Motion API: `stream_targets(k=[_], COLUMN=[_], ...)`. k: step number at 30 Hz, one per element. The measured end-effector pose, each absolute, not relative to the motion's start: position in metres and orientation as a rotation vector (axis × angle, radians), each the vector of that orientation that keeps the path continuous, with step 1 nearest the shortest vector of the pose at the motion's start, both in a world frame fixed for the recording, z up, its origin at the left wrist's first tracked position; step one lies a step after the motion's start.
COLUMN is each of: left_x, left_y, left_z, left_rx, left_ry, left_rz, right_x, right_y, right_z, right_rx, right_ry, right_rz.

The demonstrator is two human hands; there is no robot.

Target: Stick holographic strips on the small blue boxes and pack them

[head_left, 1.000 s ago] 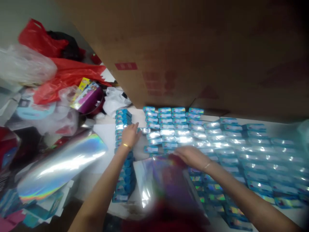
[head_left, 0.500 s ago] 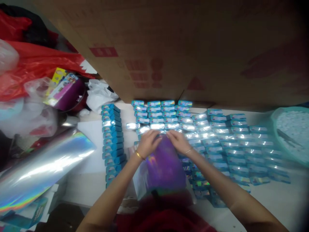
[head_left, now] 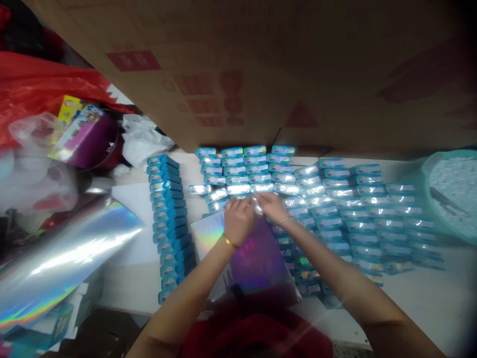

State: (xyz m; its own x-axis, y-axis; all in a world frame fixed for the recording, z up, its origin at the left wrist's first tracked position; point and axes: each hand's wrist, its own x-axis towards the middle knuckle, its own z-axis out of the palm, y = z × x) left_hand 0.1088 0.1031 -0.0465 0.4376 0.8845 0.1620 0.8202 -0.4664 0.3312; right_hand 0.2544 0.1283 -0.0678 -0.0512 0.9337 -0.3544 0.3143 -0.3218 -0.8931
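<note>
The holographic sheet [head_left: 246, 258] lies flat under your wrists, its far edge right at your fingertips. A second ago your left hand [head_left: 238, 223] was over by the blue boxes [head_left: 335, 199]. Now it's come in against your right hand [head_left: 273, 208], and both are curled and pinching that far edge, so the work's moved onto the sheet. The boxes sit just beyond your knuckles.

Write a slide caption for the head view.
The left hand and right hand meet at the edge of a holographic sheet among rows of blue boxes.
</note>
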Motion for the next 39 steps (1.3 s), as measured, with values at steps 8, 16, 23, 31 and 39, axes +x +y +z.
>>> stream_targets(k=[8,16,23,31,39], left_x=[0.119,0.081,-0.041,-0.121,-0.148], left_y=[0.085,0.061,0.128,0.161,0.167], left_z=[-0.032,0.019,0.031,0.035,0.011], left_rx=[2.276,1.482,0.803,0.66,0.494], left_ry=[1.444,1.289,1.584,1.65,1.658], left_rz=[0.626,1.017,1.582,1.613,1.536], right_x=[0.261,0.278,0.17,-0.041,-0.044], right_y=[0.132,0.129,0.189,0.299,0.302], right_z=[-0.073,-0.067,-0.034,-0.075,-0.113], right_rx=[-1.647,-1.834,-1.385,-1.139,-1.072], right_ry=[-1.457,-1.883,-2.082,-2.441,-2.694], right_rz=[1.322,0.859,0.614,0.705,0.654])
